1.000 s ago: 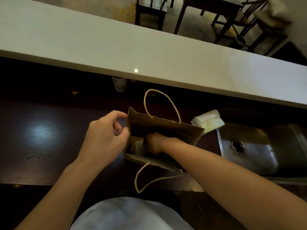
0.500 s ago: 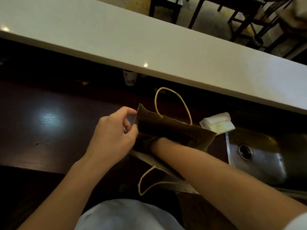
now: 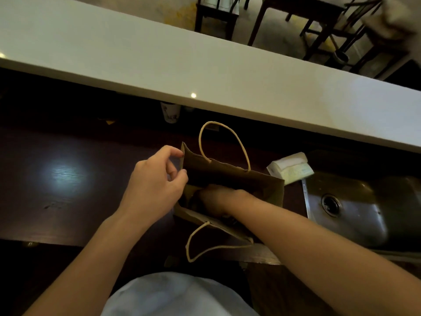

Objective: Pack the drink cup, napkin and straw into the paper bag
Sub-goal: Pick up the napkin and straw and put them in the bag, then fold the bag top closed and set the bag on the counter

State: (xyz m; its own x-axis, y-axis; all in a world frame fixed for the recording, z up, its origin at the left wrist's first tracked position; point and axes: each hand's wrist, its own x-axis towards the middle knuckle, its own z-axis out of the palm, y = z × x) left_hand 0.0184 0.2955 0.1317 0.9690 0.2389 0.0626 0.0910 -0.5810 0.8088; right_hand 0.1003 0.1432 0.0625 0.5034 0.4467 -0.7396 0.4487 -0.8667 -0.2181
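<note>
Left hand [image 3: 155, 185] pinches the flimsy paper bag [image 3: 268, 190] rim (crumples easily), right hand's [image 3: 214, 199] grip buried inside, can't tell.

Both forearms were bare from wrist to the frame's edge, with no sleeve, watch, bracelet or ring to be seen on them. The left hand [image 3: 155, 179] showed short, unpainted nails. The right hand [image 3: 214, 197] was in shadow, its fingers hidden. Nearer the body than both hands, a pale, whitish-blue garment [image 3: 177, 295] covered the torso, smooth and unmarked.
</note>
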